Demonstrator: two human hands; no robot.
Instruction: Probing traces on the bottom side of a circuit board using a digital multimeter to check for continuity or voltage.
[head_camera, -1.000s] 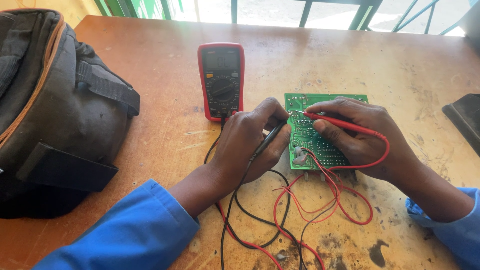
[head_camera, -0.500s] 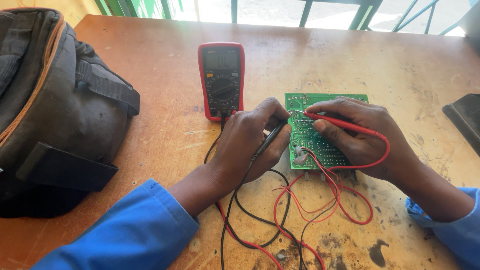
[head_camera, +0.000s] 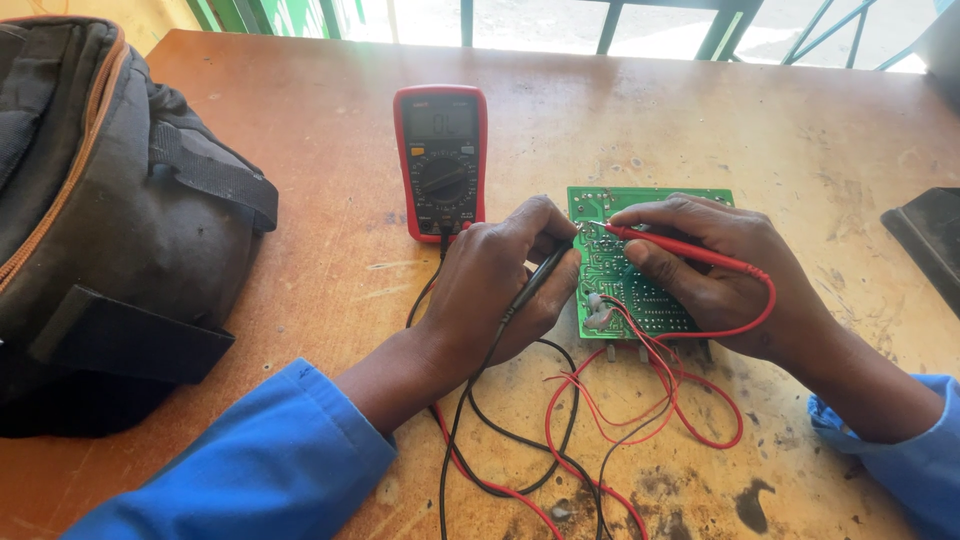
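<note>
Now, L to R: dark bag (head_camera: 110, 220) at table's (head_camera: 300, 130) left edge, zipped, contents hidden; red multimeter (head_camera: 441, 160) mid-table near far edge. Left hand (head_camera: 495, 285) pinches black probe (head_camera: 535, 285), long axis slanting up-right to green circuit board (head_camera: 640, 270) just beside its fingertips. Right hand (head_camera: 715, 270) lies over board, fingers clamped on red probe (head_camera: 665, 245), tip pointing left at board's far-left corner.

Both forearms reach in from the lower edge, each in a blue sleeve pushed back from the wrist. The left hand (head_camera: 495, 285) lies knuckles up, its fingers curled inward in a pen-like pinch. The right hand (head_camera: 715, 270) comes in from the right side, palm down, thumb and forefinger pinched together, fingertips pointing left. The 2 hands sit near each other, apart.
</note>
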